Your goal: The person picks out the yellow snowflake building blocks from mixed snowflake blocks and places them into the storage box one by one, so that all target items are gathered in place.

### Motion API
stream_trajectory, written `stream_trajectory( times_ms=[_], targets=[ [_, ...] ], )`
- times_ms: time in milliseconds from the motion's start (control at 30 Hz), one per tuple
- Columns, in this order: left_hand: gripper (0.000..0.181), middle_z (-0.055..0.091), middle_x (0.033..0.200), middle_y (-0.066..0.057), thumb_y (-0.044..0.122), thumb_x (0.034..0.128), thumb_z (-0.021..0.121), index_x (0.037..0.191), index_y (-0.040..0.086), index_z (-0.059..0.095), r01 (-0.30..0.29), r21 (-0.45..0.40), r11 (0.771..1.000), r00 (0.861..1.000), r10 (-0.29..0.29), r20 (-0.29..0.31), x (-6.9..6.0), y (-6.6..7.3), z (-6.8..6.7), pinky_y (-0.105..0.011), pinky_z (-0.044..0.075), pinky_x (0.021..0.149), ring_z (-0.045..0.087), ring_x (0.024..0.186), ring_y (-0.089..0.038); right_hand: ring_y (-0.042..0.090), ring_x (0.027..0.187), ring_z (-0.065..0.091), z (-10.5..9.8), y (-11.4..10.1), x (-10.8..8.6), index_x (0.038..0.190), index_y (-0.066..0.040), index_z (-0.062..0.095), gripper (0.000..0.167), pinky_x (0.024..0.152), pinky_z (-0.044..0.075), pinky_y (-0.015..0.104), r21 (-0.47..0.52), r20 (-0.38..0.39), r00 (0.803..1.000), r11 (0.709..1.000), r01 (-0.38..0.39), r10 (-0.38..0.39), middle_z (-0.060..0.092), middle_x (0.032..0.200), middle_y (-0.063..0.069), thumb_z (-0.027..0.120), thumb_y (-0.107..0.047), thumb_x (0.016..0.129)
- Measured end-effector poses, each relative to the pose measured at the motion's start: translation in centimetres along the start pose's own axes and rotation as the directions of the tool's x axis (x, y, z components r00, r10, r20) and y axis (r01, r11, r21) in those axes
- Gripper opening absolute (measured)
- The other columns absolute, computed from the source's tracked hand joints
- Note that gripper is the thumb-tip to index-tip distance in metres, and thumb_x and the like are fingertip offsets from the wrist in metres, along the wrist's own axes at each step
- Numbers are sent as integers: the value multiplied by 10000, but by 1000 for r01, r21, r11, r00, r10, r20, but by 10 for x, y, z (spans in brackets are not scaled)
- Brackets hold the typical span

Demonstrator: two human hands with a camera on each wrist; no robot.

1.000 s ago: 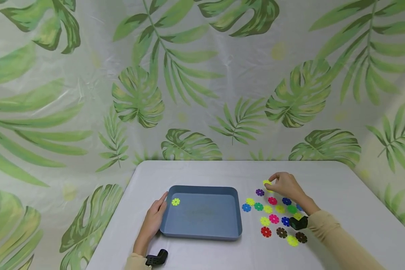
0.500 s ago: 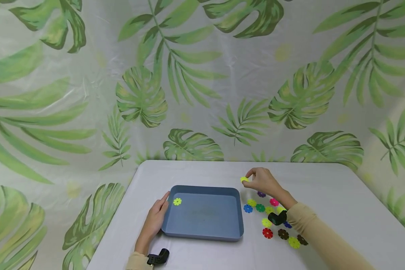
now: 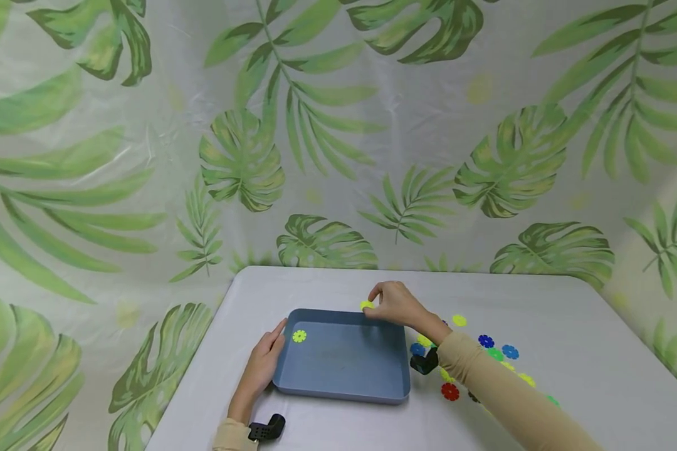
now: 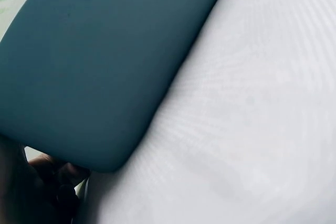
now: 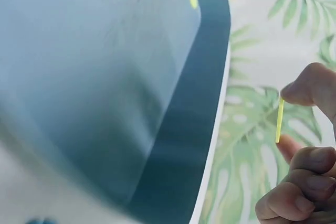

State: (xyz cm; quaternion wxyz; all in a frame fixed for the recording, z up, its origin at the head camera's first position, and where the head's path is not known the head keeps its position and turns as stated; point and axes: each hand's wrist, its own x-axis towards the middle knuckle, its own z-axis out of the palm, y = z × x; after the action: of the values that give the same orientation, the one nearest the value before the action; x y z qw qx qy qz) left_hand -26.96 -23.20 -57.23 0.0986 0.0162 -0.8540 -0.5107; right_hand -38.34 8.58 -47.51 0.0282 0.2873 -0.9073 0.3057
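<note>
My left hand (image 3: 262, 361) holds the left wall of a blue-grey rectangular tray (image 3: 338, 393). In the left wrist view the tray (image 4: 105, 66) hides most of that hand, whose fingers are dark and partly seen. Inside the tray, near its far left corner, lies one yellow-green notched plastic disc (image 3: 299, 336). Over the far right part of the rim, my right hand (image 3: 397, 305) pinches another yellow disc (image 3: 367, 305) between thumb and index finger. The right wrist view shows this disc (image 5: 280, 121) edge-on, with the other fingers curled below.
Right of the tray, several coloured notched discs lie loose on the white table, among them a red disc (image 3: 450, 391), a dark blue disc (image 3: 486, 341) and a lone yellow disc (image 3: 459, 320). My right forearm (image 3: 496, 388) covers some. A leaf-patterned curtain (image 3: 338, 156) hangs behind the table.
My right hand has carried the pinched yellow disc leftward from the loose discs to the tray's far rim. The left hand has stayed on the tray; the head view has shifted slightly.
</note>
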Motion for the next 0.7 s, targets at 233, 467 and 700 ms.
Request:
stream_trajectory(
  times_ms=[233,467,700],
  targets=[
    [438,505,934,-53,254,1102,446,1530,166,476,-1,6,1000,1000,1,-3,-1,0,0,-368,352,773,423,785,-189,85,434,368,23,-26,20,970,-66,745,247,484,342,253,1,72,995,997,74,-73,481,497,-27,778,-259,819],
    [435,495,916,-39,244,1099,455,1522,150,486,-5,7,1000,1000,5,-3,-2,1,0,-351,353,749,419,766,-179,71,461,406,46,-47,32,972,-63,755,255,503,375,247,-15,155,982,994,108,-104,533,560,-40,799,-259,815],
    [437,495,912,-34,249,1096,465,1524,162,484,-4,7,1000,1000,4,-12,0,2,-1,-349,359,742,425,765,-181,77,495,440,66,-61,40,953,-60,754,251,529,397,253,-51,219,967,988,142,-128,587,651,-36,805,-269,825]
  ],
)
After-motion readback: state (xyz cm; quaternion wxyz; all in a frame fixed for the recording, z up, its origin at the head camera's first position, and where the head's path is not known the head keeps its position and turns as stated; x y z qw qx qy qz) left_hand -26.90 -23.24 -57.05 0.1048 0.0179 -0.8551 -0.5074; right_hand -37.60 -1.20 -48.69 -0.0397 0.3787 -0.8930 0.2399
